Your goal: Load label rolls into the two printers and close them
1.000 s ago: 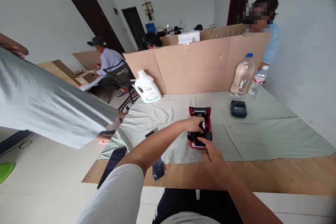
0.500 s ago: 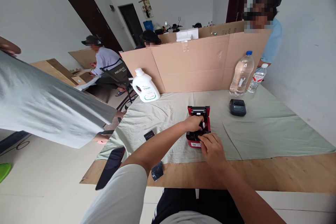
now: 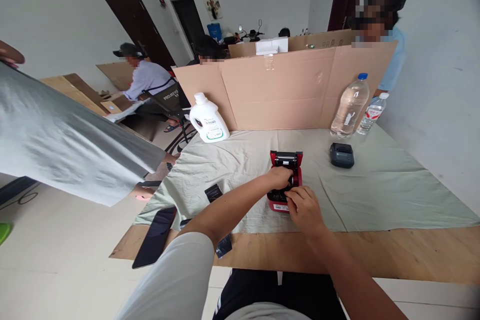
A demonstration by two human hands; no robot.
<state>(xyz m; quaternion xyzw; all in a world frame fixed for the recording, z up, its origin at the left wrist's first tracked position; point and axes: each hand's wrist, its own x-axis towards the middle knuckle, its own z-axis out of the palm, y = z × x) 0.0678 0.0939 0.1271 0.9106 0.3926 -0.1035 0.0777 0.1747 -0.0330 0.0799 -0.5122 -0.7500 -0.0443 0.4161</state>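
Observation:
A red and black label printer [image 3: 280, 207] stands on the cloth before me, its lid [image 3: 287, 155] tipped up at the far side. My left hand [image 3: 280, 177] reaches into the open compartment, its fingers closed around a small dark roll with a pale end [image 3: 291, 180], mostly hidden by the hand. At the printer's near right edge is my right hand [image 3: 304, 206]. Its thumb and fingertips are drawn together over the front of the compartment; what they pinch, if anything, is hidden.
Dark packets [image 3: 213, 193] and a black tablet [image 3: 154, 238] lie left. A black portable printer [image 3: 342, 155] sits right, before two water bottles [image 3: 350, 108]. A white detergent jug [image 3: 209, 119] stands by the cardboard partition [image 3: 277, 95]. A person's arm and grey clothing [image 3: 75, 135] are at far left.
The left fingers sit slightly deeper in the compartment, and less of the roll's pale end shows. The right hand stays at the printer's front edge. The view has shifted slightly.

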